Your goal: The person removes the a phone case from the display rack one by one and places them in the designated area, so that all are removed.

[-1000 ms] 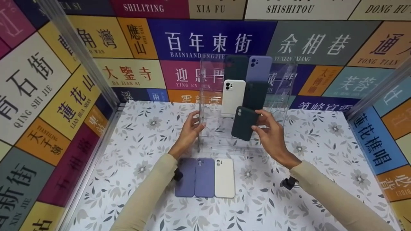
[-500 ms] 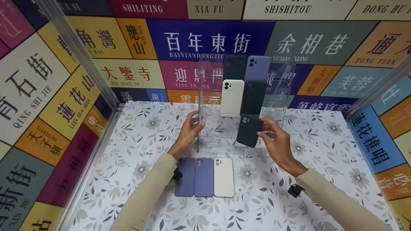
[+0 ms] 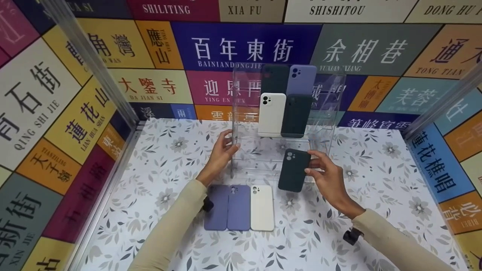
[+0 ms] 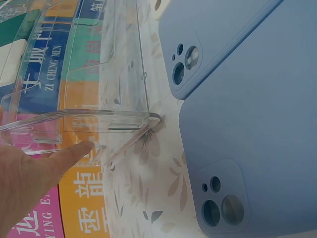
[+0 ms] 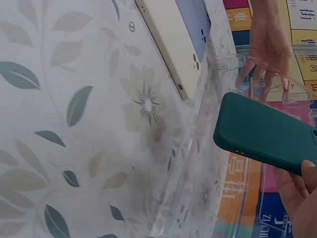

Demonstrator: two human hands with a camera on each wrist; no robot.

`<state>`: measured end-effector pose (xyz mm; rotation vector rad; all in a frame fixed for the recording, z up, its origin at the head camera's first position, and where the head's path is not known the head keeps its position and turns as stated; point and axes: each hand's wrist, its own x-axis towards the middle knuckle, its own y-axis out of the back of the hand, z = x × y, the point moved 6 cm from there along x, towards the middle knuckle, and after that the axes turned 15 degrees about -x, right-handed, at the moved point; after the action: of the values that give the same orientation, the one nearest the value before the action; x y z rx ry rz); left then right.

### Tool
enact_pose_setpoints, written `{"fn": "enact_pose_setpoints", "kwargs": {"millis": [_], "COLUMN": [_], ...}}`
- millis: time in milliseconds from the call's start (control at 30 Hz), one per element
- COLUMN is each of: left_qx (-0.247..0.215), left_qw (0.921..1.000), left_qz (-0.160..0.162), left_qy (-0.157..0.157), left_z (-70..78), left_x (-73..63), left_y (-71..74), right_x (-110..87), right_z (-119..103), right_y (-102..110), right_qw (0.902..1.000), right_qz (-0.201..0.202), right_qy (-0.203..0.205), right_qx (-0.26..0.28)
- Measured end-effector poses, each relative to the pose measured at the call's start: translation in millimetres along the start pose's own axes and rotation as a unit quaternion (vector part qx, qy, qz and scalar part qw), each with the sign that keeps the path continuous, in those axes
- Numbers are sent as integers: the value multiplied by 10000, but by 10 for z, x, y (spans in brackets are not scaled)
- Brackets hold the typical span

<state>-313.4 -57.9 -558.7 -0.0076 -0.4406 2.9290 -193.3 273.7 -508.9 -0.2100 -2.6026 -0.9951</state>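
Observation:
My right hand pinches a dark green phone case by its right edge, in front of the clear acrylic display stand. In the right wrist view the green case hangs over the floral cloth. My left hand holds the stand's left side edge, the thumb in front and the fingers partly hidden behind. On the stand's tiers are a dark green case and a purple case above, a white case and another dark green case below.
Two purple phone cases and a white case lie side by side on the floral tablecloth, in front of the stand. Walls printed with colourful street-name signs enclose the table at the back and sides.
My right hand has brought the dark green case down and toward me, away from the lower tier of the stand. My left hand has stayed at the stand's left edge.

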Motion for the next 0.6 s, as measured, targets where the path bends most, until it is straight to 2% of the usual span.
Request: {"fn": "enact_pose_setpoints", "kwargs": {"millis": [233,600], "left_qx": [15,-2], "left_qw": [10000,10000], "left_qz": [11,50], "left_qy": [49,61], "left_z": [6,7], "left_x": [-11,-14], "left_y": [-4,-5], "right_x": [-131,-259], "right_z": [148,335], "right_y": [-43,-153], "right_qw": [9959,9769], "right_qz": [-557,-1257], "right_qy": [-651,-1533], "right_qx": [303,794]}}
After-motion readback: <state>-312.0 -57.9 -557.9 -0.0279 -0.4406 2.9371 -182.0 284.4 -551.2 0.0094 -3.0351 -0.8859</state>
